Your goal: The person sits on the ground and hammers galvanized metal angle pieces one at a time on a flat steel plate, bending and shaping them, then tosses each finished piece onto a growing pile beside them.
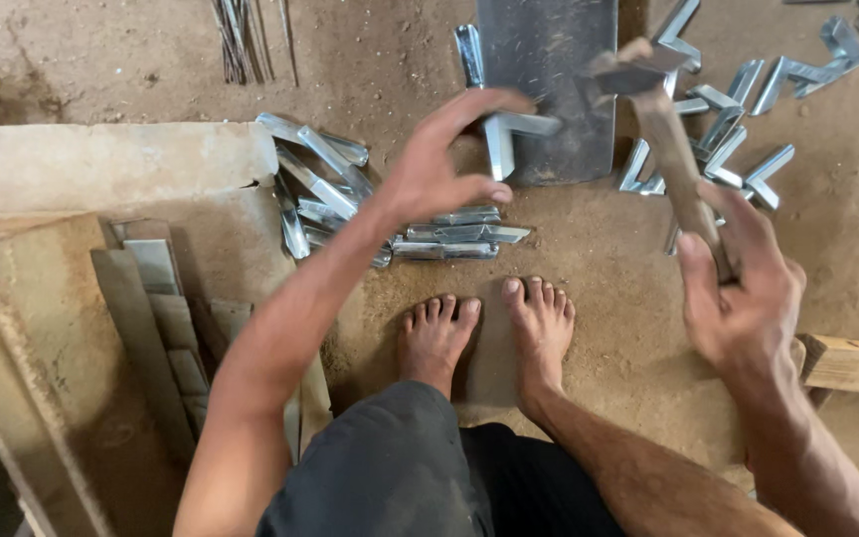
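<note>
Head camera looked straight down on a person squatting barefoot on a sandy dirt floor (589,298), with the left hand (439,164) stretched forward and the right hand (743,288) raised at the side. That left hand was spread fairly wide, thumb and fingers curved, and its fingertips seemed to touch or lightly pinch the bent shiny metal angle bracket (509,139) that lay at the near left edge of the dark flat steel plate (549,80); whether it truly gripped the piece could not be told. One leg of the bracket ran to the right along the plate, the other pointed back towards the feet, so the piece lay just ahead of the left palm and well to the left of the right hand. Fingers of the right hand were closed around the lower end of the wooden-handled hammer (673,159), whose long handle slanted up and leftwards, leaving its blurred head above the plate's right side, close to the bracket. A pile of flat unbent metal strips (350,199) lay under the left wrist, and a heap of finished bent brackets (738,139) sat beyond the hammer on the right
</note>
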